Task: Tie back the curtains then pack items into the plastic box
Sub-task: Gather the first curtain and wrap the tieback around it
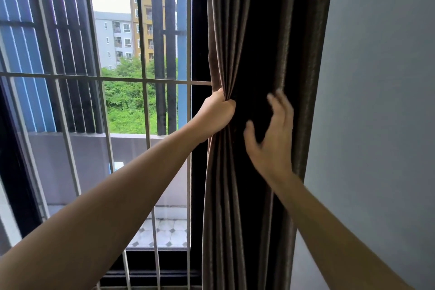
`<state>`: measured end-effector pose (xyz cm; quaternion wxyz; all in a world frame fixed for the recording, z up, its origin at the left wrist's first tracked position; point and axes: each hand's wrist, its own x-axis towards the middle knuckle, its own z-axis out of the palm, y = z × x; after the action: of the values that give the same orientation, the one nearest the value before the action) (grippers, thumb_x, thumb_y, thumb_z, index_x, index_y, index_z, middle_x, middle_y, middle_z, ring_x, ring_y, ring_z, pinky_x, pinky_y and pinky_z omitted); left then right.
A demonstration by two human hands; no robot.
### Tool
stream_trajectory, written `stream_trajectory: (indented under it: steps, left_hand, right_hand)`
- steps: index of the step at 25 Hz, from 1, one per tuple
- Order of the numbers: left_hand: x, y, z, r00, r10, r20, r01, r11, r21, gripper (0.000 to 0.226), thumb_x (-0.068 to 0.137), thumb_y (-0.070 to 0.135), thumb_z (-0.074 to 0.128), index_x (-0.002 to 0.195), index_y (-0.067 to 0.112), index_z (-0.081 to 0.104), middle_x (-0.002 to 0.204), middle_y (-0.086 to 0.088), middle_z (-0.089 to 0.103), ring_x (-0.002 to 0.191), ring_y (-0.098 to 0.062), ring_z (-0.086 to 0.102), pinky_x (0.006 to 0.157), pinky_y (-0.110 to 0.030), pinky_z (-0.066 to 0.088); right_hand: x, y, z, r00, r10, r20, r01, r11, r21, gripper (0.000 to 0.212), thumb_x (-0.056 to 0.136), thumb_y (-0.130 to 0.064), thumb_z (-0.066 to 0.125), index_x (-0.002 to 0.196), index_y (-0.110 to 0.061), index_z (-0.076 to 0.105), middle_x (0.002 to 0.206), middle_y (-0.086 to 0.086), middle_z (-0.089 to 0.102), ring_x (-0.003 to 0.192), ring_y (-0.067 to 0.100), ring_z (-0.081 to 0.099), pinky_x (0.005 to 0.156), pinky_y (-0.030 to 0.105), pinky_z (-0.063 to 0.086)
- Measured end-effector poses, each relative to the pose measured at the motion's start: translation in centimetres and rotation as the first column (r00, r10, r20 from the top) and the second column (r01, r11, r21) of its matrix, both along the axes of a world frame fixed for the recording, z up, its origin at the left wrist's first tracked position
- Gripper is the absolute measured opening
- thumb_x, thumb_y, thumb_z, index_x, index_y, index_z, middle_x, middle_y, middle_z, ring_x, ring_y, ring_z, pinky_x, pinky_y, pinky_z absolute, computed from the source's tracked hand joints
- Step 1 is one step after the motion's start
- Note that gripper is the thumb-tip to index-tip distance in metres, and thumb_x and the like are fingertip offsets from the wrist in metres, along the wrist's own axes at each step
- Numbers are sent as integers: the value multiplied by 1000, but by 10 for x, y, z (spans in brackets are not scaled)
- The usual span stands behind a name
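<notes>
A dark brown curtain (237, 30) hangs gathered in folds at the right side of the window, next to the wall. My left hand (217, 113) grips the curtain's left edge at mid height, bunching the folds together. My right hand (273, 134) is spread in front of the curtain's right half, fingers straight and slightly blurred, thumb out toward the left; I cannot tell whether it touches the cloth. No tie-back and no plastic box show in this view.
A window with white metal bars (143, 80) fills the left and middle, with a balcony, trees and apartment buildings beyond. A plain grey wall (381, 101) stands right of the curtain. A dark window frame (14, 148) runs down the left.
</notes>
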<state>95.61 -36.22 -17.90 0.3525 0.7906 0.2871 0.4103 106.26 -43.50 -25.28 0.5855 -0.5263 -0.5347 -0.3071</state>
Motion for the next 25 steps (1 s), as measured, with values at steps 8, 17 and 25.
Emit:
stream_trajectory:
  steps: [8,17,25]
  left_hand:
    - [-4,3,-2,999,-28,24,29,999,-42,23,80,1,36,97,-7,48,68,4,45,61,-12,44,57,-25,33]
    - [-1,3,-4,992,-91,85,96,993,-64,36,72,11,38,98,17,63,92,-3,65,96,-27,63,89,-42,52]
    - [7,-15,-3,984,-168,66,174,980,-92,28,79,1,36,77,20,56,75,0,57,74,-16,57,66,-28,45]
  right_hand:
    - [3,15,20,991,15,-130,-60,934,-353,42,93,-5,51,135,-9,45,120,10,63,106,21,64,92,16,41]
    - [-19,1,-69,959,162,-232,-239,904,-354,30,92,-15,56,122,-12,61,86,3,72,71,14,68,70,22,58]
    - [-21,-3,-65,989,83,-126,-125,916,-382,29,93,-12,53,122,-9,59,93,3,71,73,11,68,75,26,58]
